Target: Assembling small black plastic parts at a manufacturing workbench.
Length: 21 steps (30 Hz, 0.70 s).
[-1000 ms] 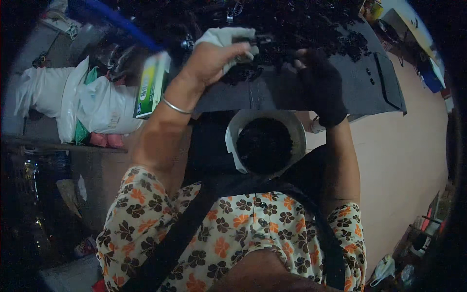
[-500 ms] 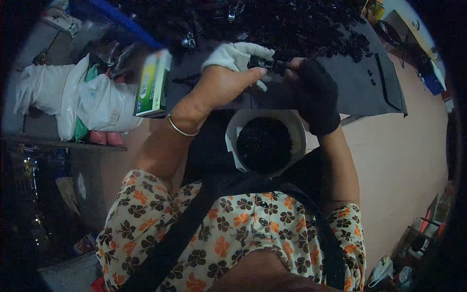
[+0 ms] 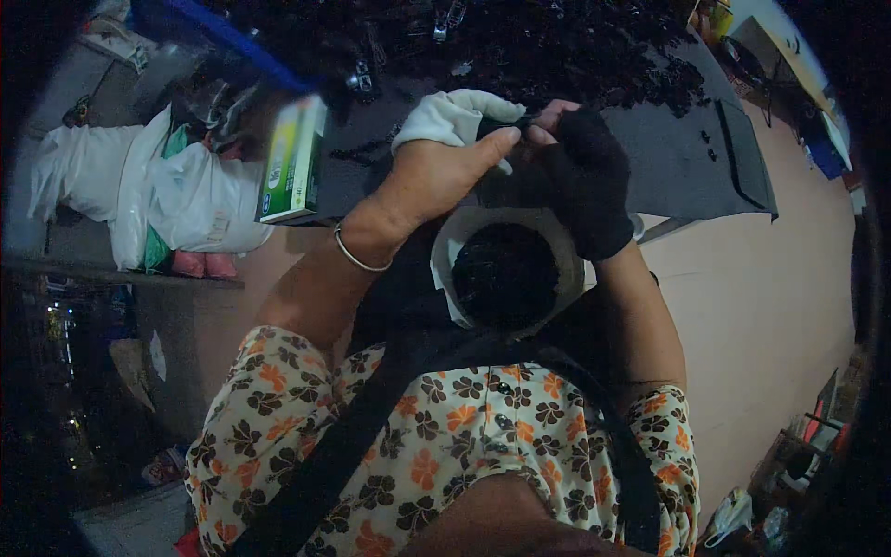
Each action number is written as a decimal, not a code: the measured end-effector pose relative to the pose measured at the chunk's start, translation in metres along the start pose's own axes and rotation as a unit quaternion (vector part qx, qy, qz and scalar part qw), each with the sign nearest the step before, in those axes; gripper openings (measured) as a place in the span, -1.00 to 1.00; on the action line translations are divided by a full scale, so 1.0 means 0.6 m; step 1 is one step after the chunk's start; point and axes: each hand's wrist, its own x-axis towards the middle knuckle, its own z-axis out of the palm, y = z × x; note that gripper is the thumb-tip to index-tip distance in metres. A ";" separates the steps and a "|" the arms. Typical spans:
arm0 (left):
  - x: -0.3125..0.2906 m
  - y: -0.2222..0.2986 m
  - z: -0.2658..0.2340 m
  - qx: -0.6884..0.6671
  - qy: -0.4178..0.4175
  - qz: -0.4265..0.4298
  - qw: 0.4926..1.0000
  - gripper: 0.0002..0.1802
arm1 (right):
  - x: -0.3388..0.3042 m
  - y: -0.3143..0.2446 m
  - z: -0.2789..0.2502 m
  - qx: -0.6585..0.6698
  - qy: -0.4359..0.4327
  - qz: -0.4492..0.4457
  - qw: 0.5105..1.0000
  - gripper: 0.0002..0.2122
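My left hand (image 3: 447,158), in a white glove with the thumb bare, is closed round a small dark piece (image 3: 496,126) just above the table's near edge. Only part of that piece shows between thumb and glove, so its kind is unclear. My right hand (image 3: 590,181) wears a black glove with bare fingertips. Its fingers pinch together at the right end of the same piece. Below both hands stands a round pale bucket (image 3: 442,243), holding a heap of dark small parts (image 3: 506,277).
Loose black parts (image 3: 594,56) cover the far side of the dark table (image 3: 673,162), with a few shiny metal bits (image 3: 360,78) among them. To the left are a green-and-white box (image 3: 293,162), a blue bar (image 3: 237,42) and stuffed white plastic bags (image 3: 200,200).
My left hand has turned slightly and shifted a little right, covering more of the dark piece. My right hand has moved left and in toward it.
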 end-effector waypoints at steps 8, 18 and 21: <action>-0.011 0.003 -0.025 -0.209 -0.026 -0.111 0.971 -0.74 | 0.002 -0.004 -0.019 -0.253 -0.016 -0.218 0.943 -0.81; -0.016 0.026 -0.024 -0.131 -0.069 -0.072 0.986 -0.66 | 0.001 -0.004 -0.024 -0.254 -0.022 -0.246 0.935 -0.78; -0.016 0.025 -0.022 -0.112 -0.050 -0.091 0.988 -0.69 | 0.005 0.005 -0.025 -0.311 -0.040 -0.271 0.910 -0.77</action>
